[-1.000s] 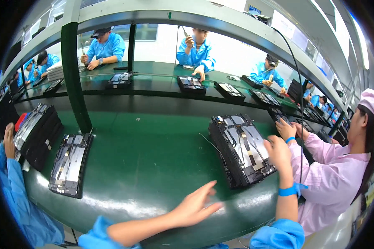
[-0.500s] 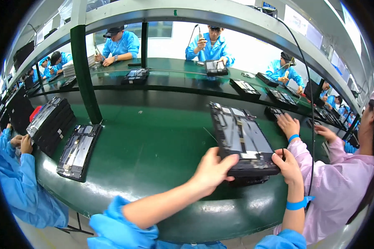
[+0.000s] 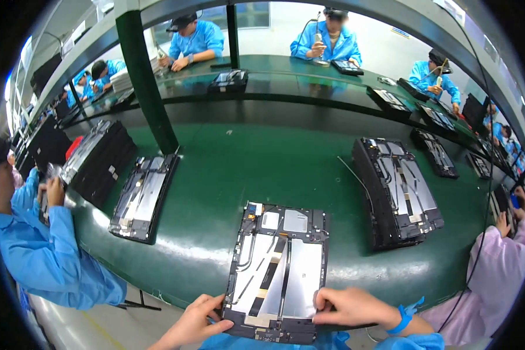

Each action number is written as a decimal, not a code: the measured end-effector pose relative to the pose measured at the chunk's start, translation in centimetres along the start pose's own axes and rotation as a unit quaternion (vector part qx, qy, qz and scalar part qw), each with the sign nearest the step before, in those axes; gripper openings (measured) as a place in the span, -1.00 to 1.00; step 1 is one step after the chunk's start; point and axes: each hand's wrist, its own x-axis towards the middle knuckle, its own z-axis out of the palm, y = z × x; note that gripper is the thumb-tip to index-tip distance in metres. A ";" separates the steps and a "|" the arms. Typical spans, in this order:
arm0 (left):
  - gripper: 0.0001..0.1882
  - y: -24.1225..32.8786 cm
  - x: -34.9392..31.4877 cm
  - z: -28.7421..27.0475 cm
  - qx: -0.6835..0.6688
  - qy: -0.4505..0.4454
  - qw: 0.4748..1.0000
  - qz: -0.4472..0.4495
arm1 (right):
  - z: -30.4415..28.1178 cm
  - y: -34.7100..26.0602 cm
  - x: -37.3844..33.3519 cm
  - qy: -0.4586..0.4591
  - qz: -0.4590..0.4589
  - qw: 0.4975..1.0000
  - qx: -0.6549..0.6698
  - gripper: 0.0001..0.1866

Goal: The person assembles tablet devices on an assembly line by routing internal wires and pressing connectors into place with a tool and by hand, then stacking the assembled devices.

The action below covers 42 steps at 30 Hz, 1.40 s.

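Observation:
An opened tablet (image 3: 302, 274), its silver battery plates, black ribbon cables and small circuit boards exposed, is at the table's near edge in front of me. My left hand (image 3: 195, 321) grips its lower left edge, thumb on top. At the lower right edge is my right hand (image 3: 347, 306), fingers curled and pinched against the rim; a blue band circles that wrist. Further right stands a stack of similar opened tablets (image 3: 405, 186), apart from both hands. Another opened tablet (image 3: 143, 198) lies to the left.
A tall stack of dark tablets (image 3: 99, 160) stands far left beside a co-worker in blue (image 3: 52, 251). A person in pink (image 3: 499, 280) works at the right. Across the green table (image 3: 262, 157), co-workers sit behind a raised shelf. A green post (image 3: 149, 87) rises at left.
My hands have moved from the right-hand stack to the near edge, where they now hold a tablet. The pink-sleeved person's hand has left the nearby tablet. My view has turned right.

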 end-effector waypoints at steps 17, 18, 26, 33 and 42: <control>-0.38 -2.7 -1.0 1.8 0.090 0.128 0.946 0.285 | -7.5 0.5 8.3 0.231 0.109 0.958 -0.134 -0.40; -0.38 -2.7 -1.1 1.9 0.085 0.125 0.946 0.286 | -7.3 0.6 8.3 0.246 0.108 0.953 -0.139 -0.40; -0.39 -2.2 -3.2 4.3 0.146 0.131 0.942 0.272 | -6.1 1.1 6.7 0.275 0.048 0.943 -0.179 -0.50; -0.39 -1.6 -4.3 5.0 0.242 0.157 0.918 0.274 | -6.6 -0.8 5.6 0.225 0.071 0.949 -0.208 -0.48; -0.62 0.0 -1.8 1.0 0.206 0.194 0.907 0.311 | -3.7 -6.5 7.2 0.098 -0.291 0.934 -0.185 -0.87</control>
